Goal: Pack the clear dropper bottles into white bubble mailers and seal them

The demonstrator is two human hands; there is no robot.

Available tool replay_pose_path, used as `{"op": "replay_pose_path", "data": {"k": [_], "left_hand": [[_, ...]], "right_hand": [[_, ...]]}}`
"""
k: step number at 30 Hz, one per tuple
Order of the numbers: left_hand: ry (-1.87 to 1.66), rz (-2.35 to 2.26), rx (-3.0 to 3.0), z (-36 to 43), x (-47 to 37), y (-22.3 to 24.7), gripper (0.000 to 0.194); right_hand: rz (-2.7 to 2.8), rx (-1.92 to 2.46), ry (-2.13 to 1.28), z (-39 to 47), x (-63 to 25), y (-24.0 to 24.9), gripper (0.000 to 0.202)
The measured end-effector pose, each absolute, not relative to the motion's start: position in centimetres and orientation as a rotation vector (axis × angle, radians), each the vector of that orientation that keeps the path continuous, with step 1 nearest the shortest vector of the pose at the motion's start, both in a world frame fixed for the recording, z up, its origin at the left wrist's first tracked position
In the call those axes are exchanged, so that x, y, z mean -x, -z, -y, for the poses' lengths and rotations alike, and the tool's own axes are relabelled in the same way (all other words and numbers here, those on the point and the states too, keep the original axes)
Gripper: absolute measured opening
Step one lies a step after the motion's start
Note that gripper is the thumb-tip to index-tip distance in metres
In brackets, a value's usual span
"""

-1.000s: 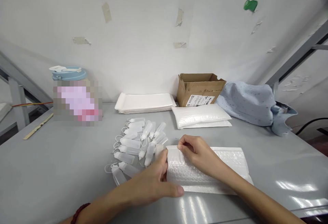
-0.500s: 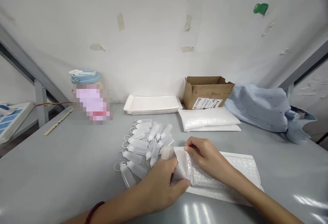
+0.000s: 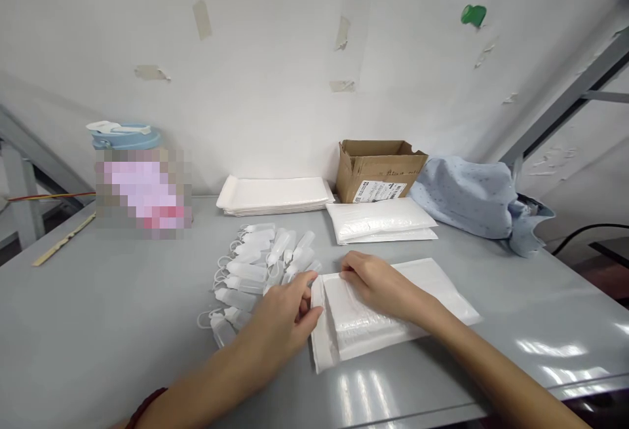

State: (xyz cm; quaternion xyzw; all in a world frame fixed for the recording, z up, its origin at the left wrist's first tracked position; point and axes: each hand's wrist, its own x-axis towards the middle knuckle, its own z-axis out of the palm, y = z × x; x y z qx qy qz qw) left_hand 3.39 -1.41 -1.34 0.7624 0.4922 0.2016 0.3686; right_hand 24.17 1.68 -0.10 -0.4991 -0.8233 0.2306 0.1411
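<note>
A white bubble mailer lies on the grey table with its flap end toward the left. My right hand grips the mailer's upper edge near the flap, fingers curled. At the flap's left edge is my left hand, thumb and index finger apart, with its other fingers curled and nothing visible between them. Several clear small bottles with looped caps lie beyond and left of my left hand, which partly covers some of them.
Behind are a stack of white mailers, two filled mailers, an open cardboard box and light blue cloth. A blue-lidded container and a thin strip are at the left.
The view has shifted right. The mailer now lies flatter and turned, its opening no longer spread. My left hand has moved off the mailer's mouth, and the clear bottle near it no longer shows.
</note>
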Motion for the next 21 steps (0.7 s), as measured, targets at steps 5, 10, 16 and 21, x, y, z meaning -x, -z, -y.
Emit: {"op": "replay_pose_path", "data": {"k": [5, 10, 16, 21], "left_hand": [[-0.503, -1.261, -2.005, 1.6, -3.6, 2.0, 0.04], [-0.507, -1.28, -1.861, 1.7, -3.7, 1.4, 0.039], [-0.542, -1.12, -1.651, 2.2, -3.9, 0.5, 0.026], [-0.481, -1.007, -1.83, 2.6, -4.0, 0.5, 0.016]], "right_hand": [[2.451, 1.333, -0.497, -1.3, -24.3, -0.6, 0.012], [2.626, 1.25, -0.82, -1.2, -24.9, -1.6, 0.032], [2.711, 1.269, -0.734, -1.3, -24.1, -0.9, 0.027], [2.678, 1.206, -0.721, -1.4, -24.5, -0.8, 0.007]]}}
